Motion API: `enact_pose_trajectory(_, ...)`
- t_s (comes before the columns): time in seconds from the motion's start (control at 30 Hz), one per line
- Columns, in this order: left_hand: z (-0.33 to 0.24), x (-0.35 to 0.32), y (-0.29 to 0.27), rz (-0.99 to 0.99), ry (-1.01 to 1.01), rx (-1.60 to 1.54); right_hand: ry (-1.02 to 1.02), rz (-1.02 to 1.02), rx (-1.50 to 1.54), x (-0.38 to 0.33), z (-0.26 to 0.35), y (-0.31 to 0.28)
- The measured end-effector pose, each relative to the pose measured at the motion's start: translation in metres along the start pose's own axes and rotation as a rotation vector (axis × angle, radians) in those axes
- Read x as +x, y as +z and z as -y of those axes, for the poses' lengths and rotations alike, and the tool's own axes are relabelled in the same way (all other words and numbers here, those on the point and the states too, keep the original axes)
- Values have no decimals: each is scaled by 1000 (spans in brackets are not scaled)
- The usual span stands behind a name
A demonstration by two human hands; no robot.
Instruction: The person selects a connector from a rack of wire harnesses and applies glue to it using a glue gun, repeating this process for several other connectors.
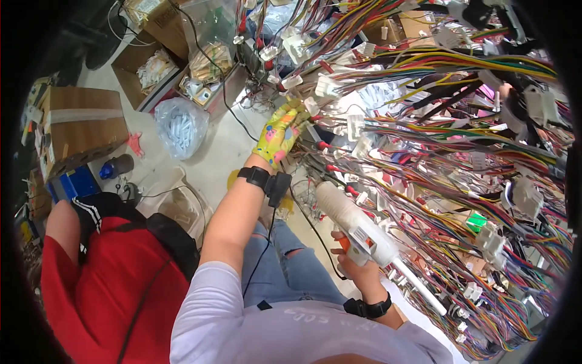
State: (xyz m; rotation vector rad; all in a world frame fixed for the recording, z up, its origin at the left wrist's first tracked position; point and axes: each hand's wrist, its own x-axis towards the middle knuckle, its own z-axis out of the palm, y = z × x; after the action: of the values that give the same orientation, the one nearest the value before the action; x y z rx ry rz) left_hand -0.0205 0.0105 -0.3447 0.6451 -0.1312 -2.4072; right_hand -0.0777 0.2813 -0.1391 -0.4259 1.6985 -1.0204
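My left hand wears a yellow patterned glove and reaches up to the near ends of the hanging wire bundles. Its fingertips are at a white plastic connector; part of their grip is hidden behind the glove. Low on the right, my bare right hand is closed round the handle of a white hot glue gun. A finger lies by its orange trigger. The gun's ribbed front points up and left, and a white glue stick sticks out of its back.
Dense wire bundles with connectors fill the right side. A bag of white sticks, an open carton and a closed carton stand left. A person in red sits close by; a black cord crosses the floor.
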Motion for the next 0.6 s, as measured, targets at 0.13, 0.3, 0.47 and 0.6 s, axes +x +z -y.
enact_pose_trajectory(0.13,12,9,-50,-187,196,299,42,14,-10,9,0,4)
enact_pose_trajectory(0.3,29,28,-64,-313,402,955,141,16,7,15,3,7)
enact_pose_trajectory(0.47,29,80,-82,-249,388,1542,147,26,46,17,-1,12)
enact_pose_trajectory(0.6,28,104,-88,-118,206,1258,216,36,8,20,-1,11)
